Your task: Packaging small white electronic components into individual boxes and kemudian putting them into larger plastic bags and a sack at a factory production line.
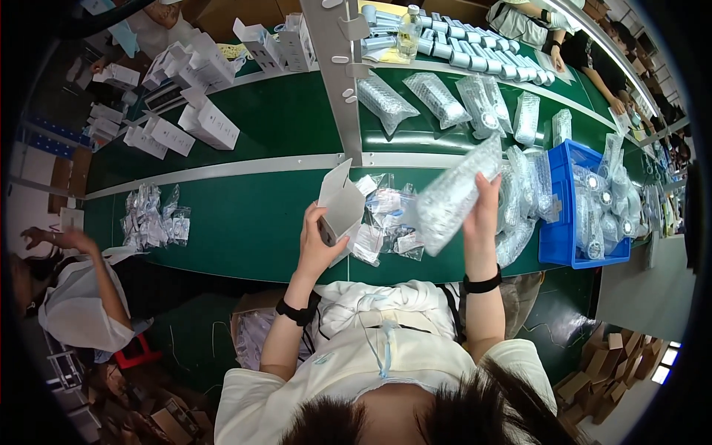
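Observation:
My left hand (315,252) is closed around a white cardboard box (343,199) whose top flap stands up and whose end is open. In my right hand (483,211) is a clear bubble-wrapped package (454,199), held tilted above the table to the right of the box. What is inside the wrap is too blurred to tell. Between and below both hands lies a pile of small clear plastic bags (389,211) with papers and small parts in them. Several more bubble-wrapped packages (523,185) lie just right of my right hand.
A blue crate (552,241) full of wrapped packages stands at the right. Another pile of small bags (153,219) lies left. Beyond a metal post (337,89) are white boxes (210,122), wrapped packages (437,99) and rows of grey-white cylinders (482,59). Other people work around the benches.

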